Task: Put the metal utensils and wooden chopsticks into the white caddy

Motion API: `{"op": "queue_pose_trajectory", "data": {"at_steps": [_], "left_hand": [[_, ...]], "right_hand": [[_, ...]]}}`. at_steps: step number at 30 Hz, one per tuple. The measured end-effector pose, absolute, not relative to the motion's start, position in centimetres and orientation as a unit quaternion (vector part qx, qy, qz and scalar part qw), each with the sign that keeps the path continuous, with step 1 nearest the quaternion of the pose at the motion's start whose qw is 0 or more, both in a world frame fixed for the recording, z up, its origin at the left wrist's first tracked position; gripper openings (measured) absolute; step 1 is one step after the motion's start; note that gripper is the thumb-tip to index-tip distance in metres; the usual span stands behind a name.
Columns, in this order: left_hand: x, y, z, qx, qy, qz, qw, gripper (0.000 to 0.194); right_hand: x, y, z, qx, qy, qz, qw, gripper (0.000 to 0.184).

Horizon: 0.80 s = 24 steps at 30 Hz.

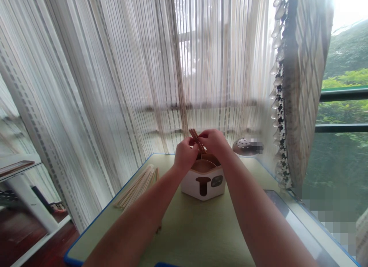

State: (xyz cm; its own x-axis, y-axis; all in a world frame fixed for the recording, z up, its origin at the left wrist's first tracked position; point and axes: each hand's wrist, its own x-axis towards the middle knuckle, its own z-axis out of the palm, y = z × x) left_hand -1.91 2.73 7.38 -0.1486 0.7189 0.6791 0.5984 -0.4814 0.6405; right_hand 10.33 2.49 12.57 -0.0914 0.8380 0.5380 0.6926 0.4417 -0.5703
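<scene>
A white holder (204, 182) with brown cut-outs and a wooden top stands on the pale green table (195, 232). Both my hands are just above its opening. My left hand (185, 155) and my right hand (214, 142) are closed together on a small bunch of wooden chopsticks (197, 139), which stick up tilted between my fingers with their lower ends toward the holder. A loose pile of more wooden chopsticks (139, 186) lies flat on the table to the left of the holder.
Sheer striped curtains hang right behind the table. A metal perforated ladle head (244, 146) sits at the back right. A dark flat object (277, 205) lies by the right edge. The table has a blue rim (86, 230); a white shelf stands at the left.
</scene>
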Motion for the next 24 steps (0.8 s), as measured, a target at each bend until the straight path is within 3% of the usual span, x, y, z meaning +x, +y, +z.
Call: {"op": "queue_pose_trajectory", "data": {"at_steps": [24], "left_hand": [[-2.48, 3.49, 7.40, 0.676, 0.451, 0.566, 0.140, 0.030]], "right_hand": [[10.83, 2.24, 13.19, -0.515, -0.725, 0.118, 0.443, 0.020]]}}
